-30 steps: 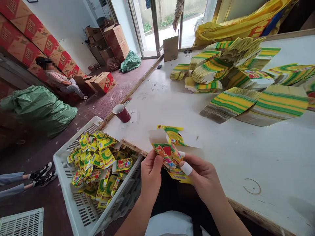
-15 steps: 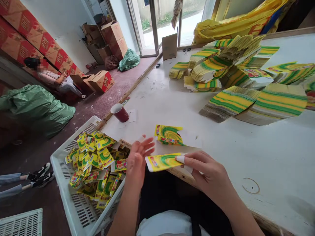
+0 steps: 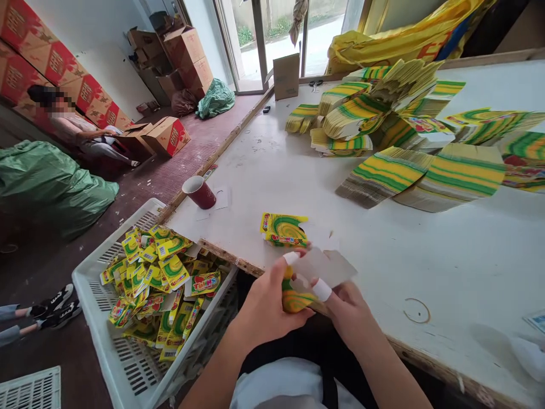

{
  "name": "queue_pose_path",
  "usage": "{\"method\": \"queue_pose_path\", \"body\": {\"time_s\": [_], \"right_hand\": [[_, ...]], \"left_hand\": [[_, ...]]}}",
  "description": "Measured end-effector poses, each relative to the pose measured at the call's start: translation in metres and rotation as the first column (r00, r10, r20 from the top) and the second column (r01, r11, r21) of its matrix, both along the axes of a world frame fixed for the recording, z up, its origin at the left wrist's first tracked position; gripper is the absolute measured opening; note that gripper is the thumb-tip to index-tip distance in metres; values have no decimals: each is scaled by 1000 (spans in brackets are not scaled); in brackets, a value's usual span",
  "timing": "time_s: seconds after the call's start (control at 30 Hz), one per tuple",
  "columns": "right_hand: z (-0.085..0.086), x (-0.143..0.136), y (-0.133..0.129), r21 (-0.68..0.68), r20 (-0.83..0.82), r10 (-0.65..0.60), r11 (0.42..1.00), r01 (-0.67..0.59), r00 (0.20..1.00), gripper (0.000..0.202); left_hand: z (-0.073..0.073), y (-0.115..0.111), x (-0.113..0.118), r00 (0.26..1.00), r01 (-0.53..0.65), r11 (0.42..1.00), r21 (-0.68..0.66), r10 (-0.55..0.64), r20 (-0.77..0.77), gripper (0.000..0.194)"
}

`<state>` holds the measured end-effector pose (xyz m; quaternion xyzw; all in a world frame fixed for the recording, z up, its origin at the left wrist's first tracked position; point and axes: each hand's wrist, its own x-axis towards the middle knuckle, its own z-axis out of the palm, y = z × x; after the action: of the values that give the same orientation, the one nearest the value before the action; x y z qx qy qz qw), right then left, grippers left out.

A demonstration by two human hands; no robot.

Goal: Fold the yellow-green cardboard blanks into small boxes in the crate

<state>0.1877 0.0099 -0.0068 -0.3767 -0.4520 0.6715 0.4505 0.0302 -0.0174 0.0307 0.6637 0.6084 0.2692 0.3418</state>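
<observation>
Between my hands, over the table's front edge, is a yellow-green carton (image 3: 294, 295), partly unfolded with its pale inner side showing. My left hand (image 3: 266, 301) is wrapped round its left part, with white tape on a finger. My right hand (image 3: 349, 312) pinches its right side, also with white tape on a finger. Just behind them a second yellow-green carton (image 3: 283, 228) lies on the white table (image 3: 272, 170). To the left, a white crate (image 3: 100, 318) holds several small folded cartons (image 3: 174, 270).
A dark red mug (image 3: 200, 193) stands at the table's left edge. Fanned stacks of flat cartons (image 3: 392, 170) cover the back right. A brown box (image 3: 286, 76) stands at the back. Beyond the table, a person (image 3: 80, 133) sits by cardboard boxes and a green sack (image 3: 55, 187).
My left hand, open before, has moved right and closed on a carton. The narrow folded carton in my right hand is out of sight; a partly unfolded one is now between both hands.
</observation>
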Motion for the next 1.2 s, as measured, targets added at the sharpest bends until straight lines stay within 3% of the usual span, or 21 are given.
{"method": "queue_pose_path", "body": {"time_s": [0.07,0.17,0.3,0.43,0.53,0.6,0.73,0.83,0.93,1.1,1.2], "right_hand": [[1,-5,-1,-198,-180,131,966,-166,975,58],[5,-12,0,-247,-276,152,943,-223,949,61],[7,-11,3,-131,-149,145,978,-165,978,62],[1,-6,-1,117,122,148,980,-162,981,58],[-6,-5,-6,352,404,76,907,-231,912,60],[-9,-5,-6,438,516,50,843,-313,855,69],[-6,-3,-1,490,586,53,772,-406,808,79],[-5,0,4,571,553,24,716,-401,833,78],[-8,1,6,627,520,-10,684,-373,854,74],[-5,4,10,539,539,50,746,-391,841,34],[8,10,18,472,578,146,743,-475,803,26]], "left_hand": [[-4,-3,3,996,88,992,89,-89,7,71],[-5,-3,7,995,96,986,135,-97,3,58],[0,1,9,999,36,998,48,-37,24,54],[0,4,9,998,57,997,-59,-55,36,57],[-8,7,6,994,102,992,-72,-98,51,67],[-13,9,3,993,114,992,-47,-113,23,68],[-11,13,-2,997,69,998,3,-69,-36,52],[-2,16,-3,1000,-3,1000,-16,4,8,39],[4,17,-5,999,-36,999,-31,37,38,40],[1,14,-13,995,-92,992,-81,95,29,50],[1,14,-16,996,-83,991,-107,87,35,53]]}}
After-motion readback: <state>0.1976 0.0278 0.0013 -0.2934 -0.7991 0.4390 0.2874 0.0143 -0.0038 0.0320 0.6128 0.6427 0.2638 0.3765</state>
